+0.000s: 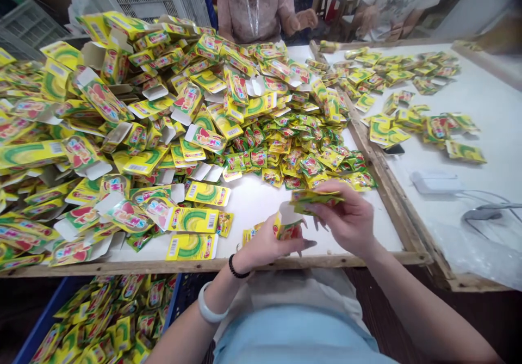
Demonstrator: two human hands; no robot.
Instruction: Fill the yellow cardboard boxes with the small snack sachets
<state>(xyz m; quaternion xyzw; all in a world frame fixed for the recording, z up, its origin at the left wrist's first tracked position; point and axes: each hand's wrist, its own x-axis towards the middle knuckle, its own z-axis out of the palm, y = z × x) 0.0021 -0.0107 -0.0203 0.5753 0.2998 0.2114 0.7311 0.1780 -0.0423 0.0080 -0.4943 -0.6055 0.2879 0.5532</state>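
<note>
My left hand [267, 242] is wrapped round a small yellow carton [289, 225], its white flap standing up at the open top. Just above and to the right, my right hand [346, 217] pinches a few flat yellow-green sachets [316, 201] close to the carton's mouth. Beyond my hands lies a heap of loose sachets [297, 152]. To the left of them, a large pile of yellow cartons [196, 103] covers the table, many with flaps open. Several cartons [191, 246] lie flat near the front edge.
A wooden strip [379, 173] divides the white table [432, 195]; more packets [436, 127], a white device [436, 182] and cables lie to its right. Below the left edge stands a blue crate [53, 312] of cartons. Two people [255, 5] sit opposite.
</note>
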